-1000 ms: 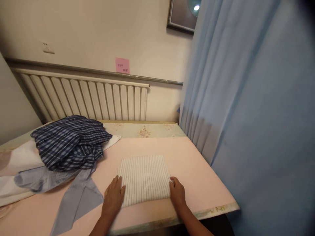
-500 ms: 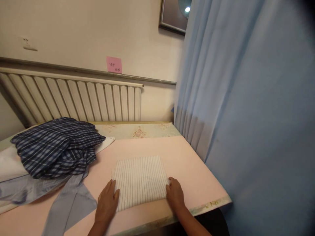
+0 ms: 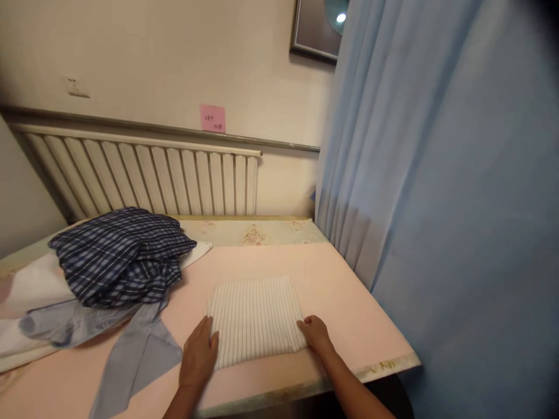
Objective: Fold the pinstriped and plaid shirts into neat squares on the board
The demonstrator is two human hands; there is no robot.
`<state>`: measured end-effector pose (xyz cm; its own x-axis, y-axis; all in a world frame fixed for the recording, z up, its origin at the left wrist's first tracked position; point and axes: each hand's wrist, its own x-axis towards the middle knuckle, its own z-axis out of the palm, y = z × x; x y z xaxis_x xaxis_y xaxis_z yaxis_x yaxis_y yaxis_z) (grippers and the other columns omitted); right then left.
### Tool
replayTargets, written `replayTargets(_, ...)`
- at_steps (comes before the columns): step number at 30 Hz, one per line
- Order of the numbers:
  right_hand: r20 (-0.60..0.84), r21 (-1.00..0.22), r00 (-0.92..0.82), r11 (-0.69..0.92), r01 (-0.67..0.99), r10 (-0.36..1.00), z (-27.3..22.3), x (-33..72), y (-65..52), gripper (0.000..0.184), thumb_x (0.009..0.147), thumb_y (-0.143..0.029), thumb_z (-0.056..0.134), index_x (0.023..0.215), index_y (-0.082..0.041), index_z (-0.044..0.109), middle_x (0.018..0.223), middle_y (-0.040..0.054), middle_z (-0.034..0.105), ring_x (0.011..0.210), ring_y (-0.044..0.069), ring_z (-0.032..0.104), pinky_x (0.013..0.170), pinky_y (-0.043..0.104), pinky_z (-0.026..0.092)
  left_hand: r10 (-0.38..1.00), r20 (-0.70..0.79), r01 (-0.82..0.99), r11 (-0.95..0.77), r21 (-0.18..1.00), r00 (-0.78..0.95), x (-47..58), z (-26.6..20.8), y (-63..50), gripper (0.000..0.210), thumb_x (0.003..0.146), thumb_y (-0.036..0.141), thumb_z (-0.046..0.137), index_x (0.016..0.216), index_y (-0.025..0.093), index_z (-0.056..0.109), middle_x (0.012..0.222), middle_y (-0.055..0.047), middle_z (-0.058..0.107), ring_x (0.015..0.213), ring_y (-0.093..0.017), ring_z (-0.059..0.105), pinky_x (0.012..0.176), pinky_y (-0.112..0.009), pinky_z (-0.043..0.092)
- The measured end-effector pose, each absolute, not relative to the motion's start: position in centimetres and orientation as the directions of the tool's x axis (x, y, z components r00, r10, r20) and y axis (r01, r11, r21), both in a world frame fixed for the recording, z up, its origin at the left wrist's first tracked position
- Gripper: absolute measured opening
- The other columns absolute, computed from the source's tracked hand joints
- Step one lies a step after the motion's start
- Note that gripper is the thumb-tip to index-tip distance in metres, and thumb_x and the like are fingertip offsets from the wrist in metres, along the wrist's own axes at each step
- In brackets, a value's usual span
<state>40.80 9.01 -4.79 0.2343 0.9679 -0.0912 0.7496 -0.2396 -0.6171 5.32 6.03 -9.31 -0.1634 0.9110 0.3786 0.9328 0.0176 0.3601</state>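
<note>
A white cloth with thin dark stripes [image 3: 255, 320], folded into a flat rectangle, lies on the pink table cover near the front edge. What kind of garment or cloth it is cannot be made out. At its left edge rests my left hand [image 3: 197, 353], fingers stretched and thumb apart, touching the side of the fold. My right hand [image 3: 317, 336] pinches the right edge with thumb and curled fingers. Left of the fold lies a heap with a dark blue checked garment [image 3: 122, 256] on top and light blue-grey fabric [image 3: 135, 358] hanging out below.
The pink cover [image 3: 349, 314] spreads over a flowered cloth on the table. A blue curtain [image 3: 437, 203] hangs along the right side. Behind stand a white radiator [image 3: 174, 180] and a wall with a pink note [image 3: 212, 118] and a framed picture [image 3: 317, 35].
The view has shifted slightly, so everything sits a little further right. My right fingers have curled tighter at the cloth's right edge. My left hand stays along the left edge.
</note>
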Motion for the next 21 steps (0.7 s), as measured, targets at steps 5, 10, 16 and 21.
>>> replayTargets(5, -0.135, -0.616, 0.179, -0.224, 0.755, 0.975, -4.6, 40.4, 9.8, 0.019, 0.079, -0.034, 0.057, 0.069, -0.018, 0.060, 0.074, 0.0055, 0.068, 0.072, 0.019, 0.063, 0.060, 0.025, 0.040, 0.913, 0.375, 0.937, 0.020, 0.350, -0.159, 5.4, -9.5, 6.0, 0.055, 0.091, 0.033, 0.029, 0.135, 0.008, 0.049, 0.140, -0.015, 0.052, 0.133, -0.024, 0.044, 0.112, -0.043, 0.033)
replayTargets(10, -0.183, -0.637, 0.167, -0.246, 0.731, 0.969, -4.4, 39.8, 11.4, 0.014, 0.078, -0.028, 0.055, 0.072, -0.017, 0.061, 0.077, 0.0060, 0.069, 0.072, 0.018, 0.065, 0.056, 0.022, 0.040, 0.908, 0.390, 0.934, 0.003, 0.357, -0.152, 5.3, -9.6, 5.9, 0.054, 0.090, 0.031, 0.031, 0.134, 0.007, 0.050, 0.141, -0.015, 0.052, 0.133, -0.023, 0.044, 0.113, -0.042, 0.033)
replayTargets(16, -0.185, -0.636, 0.141, -0.228, 0.737, 0.973, -4.2, 39.2, 13.5, 0.008, 0.071, -0.015, 0.056, 0.074, -0.016, 0.064, 0.078, 0.0052, 0.070, 0.070, 0.016, 0.064, 0.055, 0.021, 0.039, 0.920, 0.355, 0.935, 0.031, 0.355, -0.165, 5.3, -9.3, 5.8, 0.055, 0.090, 0.033, 0.031, 0.135, 0.007, 0.050, 0.142, -0.015, 0.050, 0.134, -0.024, 0.043, 0.113, -0.042, 0.033)
replayTargets(21, -0.141, -0.619, 0.134, -0.193, 0.761, 0.981, -3.8, 39.3, 15.5, 0.014, 0.072, -0.013, 0.053, 0.078, -0.017, 0.065, 0.082, 0.0046, 0.070, 0.074, 0.016, 0.064, 0.057, 0.021, 0.039, 0.930, 0.336, 0.949, 0.041, 0.314, -0.151, 5.1, -9.4, 6.0, 0.058, 0.090, 0.037, 0.030, 0.135, 0.008, 0.050, 0.143, -0.015, 0.049, 0.136, -0.025, 0.041, 0.112, -0.045, 0.033)
